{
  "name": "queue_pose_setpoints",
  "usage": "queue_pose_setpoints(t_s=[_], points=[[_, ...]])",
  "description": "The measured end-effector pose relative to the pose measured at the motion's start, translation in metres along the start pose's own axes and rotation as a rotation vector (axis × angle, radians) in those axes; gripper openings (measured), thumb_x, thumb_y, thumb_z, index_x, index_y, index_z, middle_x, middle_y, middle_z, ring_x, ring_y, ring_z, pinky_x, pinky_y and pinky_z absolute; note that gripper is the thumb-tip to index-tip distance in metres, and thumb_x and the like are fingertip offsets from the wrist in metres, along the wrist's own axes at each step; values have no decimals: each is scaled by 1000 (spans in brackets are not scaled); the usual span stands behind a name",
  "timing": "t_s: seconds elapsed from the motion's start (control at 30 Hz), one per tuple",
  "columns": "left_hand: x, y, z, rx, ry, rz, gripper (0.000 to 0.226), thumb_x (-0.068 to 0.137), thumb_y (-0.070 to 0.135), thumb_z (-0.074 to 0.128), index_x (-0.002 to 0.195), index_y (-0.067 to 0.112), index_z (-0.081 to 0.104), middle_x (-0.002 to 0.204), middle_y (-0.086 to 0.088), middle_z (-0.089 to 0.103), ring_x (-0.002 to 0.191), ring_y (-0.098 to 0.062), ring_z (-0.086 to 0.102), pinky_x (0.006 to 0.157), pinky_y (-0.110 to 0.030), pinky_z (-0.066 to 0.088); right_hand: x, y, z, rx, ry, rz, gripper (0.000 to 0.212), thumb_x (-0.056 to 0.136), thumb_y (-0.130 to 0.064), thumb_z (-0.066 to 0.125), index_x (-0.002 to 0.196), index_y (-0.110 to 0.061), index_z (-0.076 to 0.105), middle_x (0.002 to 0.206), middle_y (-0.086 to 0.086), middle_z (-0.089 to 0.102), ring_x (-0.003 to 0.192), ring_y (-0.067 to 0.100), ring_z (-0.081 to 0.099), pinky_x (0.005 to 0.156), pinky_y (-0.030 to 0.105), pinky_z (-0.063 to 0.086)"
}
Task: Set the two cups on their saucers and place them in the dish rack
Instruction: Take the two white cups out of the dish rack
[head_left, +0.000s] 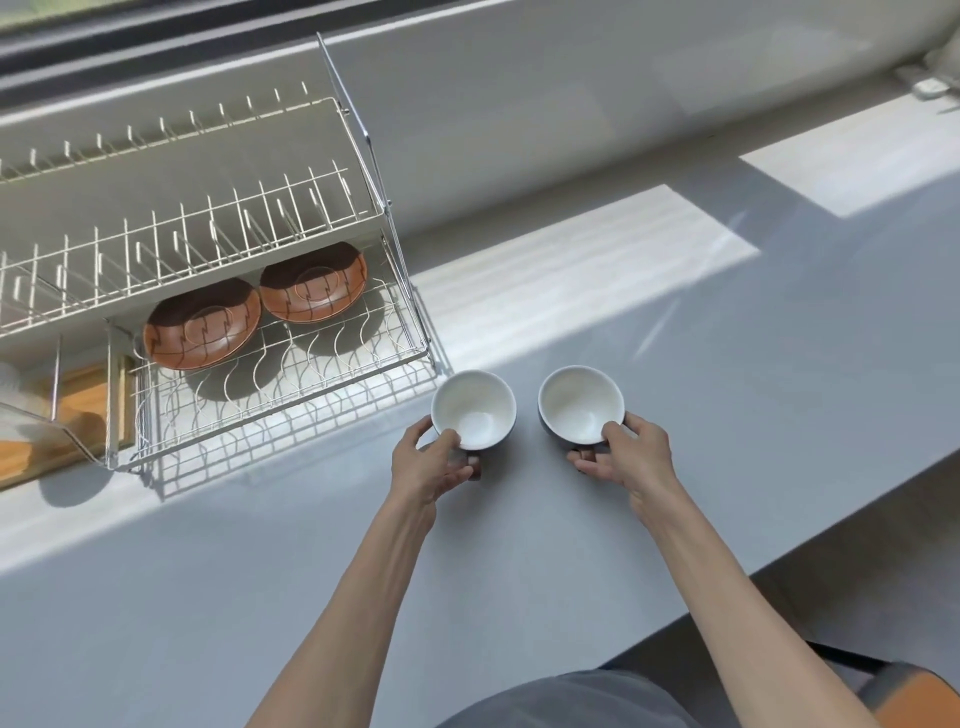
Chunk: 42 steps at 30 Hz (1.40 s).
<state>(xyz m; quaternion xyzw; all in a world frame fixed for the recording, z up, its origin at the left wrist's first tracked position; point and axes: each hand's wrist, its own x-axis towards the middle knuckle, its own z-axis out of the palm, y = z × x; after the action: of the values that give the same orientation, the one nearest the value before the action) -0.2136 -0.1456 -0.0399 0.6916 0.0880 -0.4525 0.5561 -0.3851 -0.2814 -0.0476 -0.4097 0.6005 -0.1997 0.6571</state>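
Two cups, white inside and dark grey outside, stand upright side by side on the grey counter. My left hand (434, 460) grips the left cup (474, 408) at its near side, by the handle. My right hand (626, 449) grips the right cup (581, 402) at its near right side, thumb over the rim. Two brown saucers lie flat on the lower shelf of the wire dish rack (291, 374): the left saucer (201, 323) and the right saucer (313, 281). Both saucers are bare, and the upper shelf partly shades them.
The rack's upper shelf (171, 208) of upright plate prongs overhangs the back of the lower shelf. A wooden board (88, 400) and a clear container (31, 431) sit left of the rack. The counter's edge (810, 551) runs diagonally at the right.
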Motion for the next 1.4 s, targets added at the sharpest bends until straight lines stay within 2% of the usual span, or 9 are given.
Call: queue_pose_setpoints(t_s=[0.23, 0.6, 0.7, 0.83, 0.93, 1.03, 1.17, 1.23, 1.4], points=[[2, 2, 2, 9, -9, 0, 54, 92, 0, 54, 144, 13, 45, 85, -7, 64, 53, -20, 63, 46, -21, 57, 7, -1, 5, -20, 22, -8, 39, 89, 2, 40, 125, -7, 53, 86, 23, 63, 69, 38, 69, 65, 38, 62], [16, 2, 1, 14, -41, 14, 56, 91, 3, 55, 144, 17, 42, 109, -15, 69, 64, -25, 69, 57, -25, 61, 13, -4, 5, -72, -8, -27, 38, 91, -2, 40, 126, -10, 53, 94, 25, 68, 79, 36, 74, 64, 34, 63], [15, 3, -2, 88, -75, 40, 52, 94, 8, 56, 142, 18, 41, 106, -7, 68, 58, -16, 72, 57, -26, 61, 12, -6, 3, -185, -3, -69, 37, 88, -4, 41, 120, -12, 58, 100, 26, 71, 77, 32, 75, 64, 35, 63], [14, 8, -12, 241, -144, 72, 48, 97, 17, 57, 143, 20, 42, 110, -10, 72, 82, -22, 76, 68, -33, 60, 7, -13, -1, -407, 40, -137, 31, 87, -11, 45, 111, -16, 64, 90, 11, 75, 69, 25, 76, 70, 43, 63], [14, 14, -21, 402, -161, 104, 52, 98, 26, 57, 147, 21, 41, 122, -9, 64, 96, -26, 72, 67, -31, 60, 0, -24, 0, -721, 100, -219, 28, 79, -30, 45, 100, -23, 63, 97, 3, 72, 88, 30, 70, 79, 46, 58], [10, 21, -32, 557, -173, 161, 52, 97, 34, 56, 146, 22, 43, 122, -6, 62, 96, -22, 69, 73, -32, 56, -12, -36, 7, -1075, 157, -315, 45, 91, -34, 45, 133, -20, 53, 131, 9, 60, 119, 37, 54, 93, 43, 45], [5, 32, -52, 791, -179, 229, 50, 95, 39, 55, 143, 25, 47, 125, -2, 62, 107, -28, 66, 85, -38, 56, -22, -49, 24, -1317, 175, -478, 35, 92, -26, 45, 121, -12, 58, 119, 15, 64, 106, 38, 59, 77, 38, 42], [2, 40, -65, 954, -167, 276, 50, 95, 43, 54, 142, 29, 48, 133, -3, 62, 113, -26, 63, 94, -38, 53, -29, -55, 36, -1353, 136, -553, 32, 92, -24, 44, 118, -13, 59, 113, 13, 66, 101, 37, 60, 72, 36, 39], [-7, 63, -99, 1442, -107, 402, 53, 99, 46, 47, 149, 30, 40, 141, -4, 58, 127, -23, 55, 100, -35, 44, -48, -68, 77, -1425, -122, -757, 45, 96, -37, 45, 140, -24, 47, 126, 7, 64, 116, 31, 58, 88, 39, 46]])
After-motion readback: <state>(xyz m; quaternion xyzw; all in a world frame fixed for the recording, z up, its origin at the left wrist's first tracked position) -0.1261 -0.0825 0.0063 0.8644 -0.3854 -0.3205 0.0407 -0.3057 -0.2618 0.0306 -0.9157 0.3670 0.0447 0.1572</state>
